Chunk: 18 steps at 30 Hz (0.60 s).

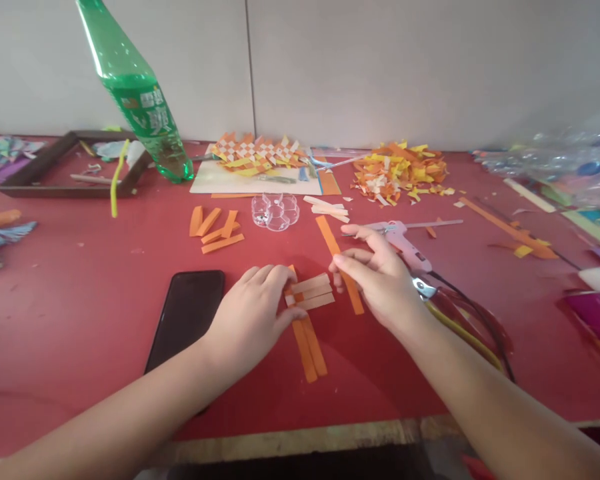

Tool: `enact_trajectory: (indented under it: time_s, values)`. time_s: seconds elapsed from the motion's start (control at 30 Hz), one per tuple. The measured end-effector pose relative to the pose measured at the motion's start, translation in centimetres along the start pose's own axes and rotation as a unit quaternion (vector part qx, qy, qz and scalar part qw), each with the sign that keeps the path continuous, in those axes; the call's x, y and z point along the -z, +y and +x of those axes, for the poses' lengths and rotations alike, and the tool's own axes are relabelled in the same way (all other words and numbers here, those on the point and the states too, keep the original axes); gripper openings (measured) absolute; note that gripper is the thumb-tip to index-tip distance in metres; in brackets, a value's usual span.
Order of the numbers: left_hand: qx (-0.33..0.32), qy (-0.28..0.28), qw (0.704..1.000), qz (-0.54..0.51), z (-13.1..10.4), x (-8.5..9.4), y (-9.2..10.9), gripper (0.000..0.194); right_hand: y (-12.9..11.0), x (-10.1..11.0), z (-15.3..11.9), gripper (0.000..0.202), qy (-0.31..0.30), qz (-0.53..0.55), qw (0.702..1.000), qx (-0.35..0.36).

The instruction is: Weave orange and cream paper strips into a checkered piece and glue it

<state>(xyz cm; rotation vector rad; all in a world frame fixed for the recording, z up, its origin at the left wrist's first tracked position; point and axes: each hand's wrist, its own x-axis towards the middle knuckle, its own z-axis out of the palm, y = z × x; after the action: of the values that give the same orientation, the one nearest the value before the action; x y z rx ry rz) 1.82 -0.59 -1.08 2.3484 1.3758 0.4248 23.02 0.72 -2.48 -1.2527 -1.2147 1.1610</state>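
Observation:
My left hand is closed on a small woven piece of paper strips near the table's front. Two orange strips run from it toward me, and pale peach strips stick out to its right. Between the thumb and fingers of my right hand is a single orange paper strip, held slanting just right of the woven piece. Beyond it lie several loose peach strips. More cut orange strips are scattered to the left. The crossing of the weave is partly covered by my left fingers.
A black phone lies beside my left hand. A pink glue gun and scissors are close to my right arm. Behind stand a clear flower-shaped tray, a green bottle, a paper scrap pile and a dark frame.

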Motion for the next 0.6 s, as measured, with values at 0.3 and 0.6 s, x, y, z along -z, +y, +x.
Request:
enact_trajectory:
  time_s: [0.3,0.6]
  values:
    - [0.002,0.051,0.99,-0.132,0.0,0.5,-1.2,0.007,-0.2,0.0,-0.6,0.021,0.003,-0.409,0.891,0.198]
    - [0.078,0.03,0.953,-0.291,0.0,-0.2,-1.5,0.033,0.0,-1.1,-1.0,0.011,-0.076,-0.432,0.874,0.207]
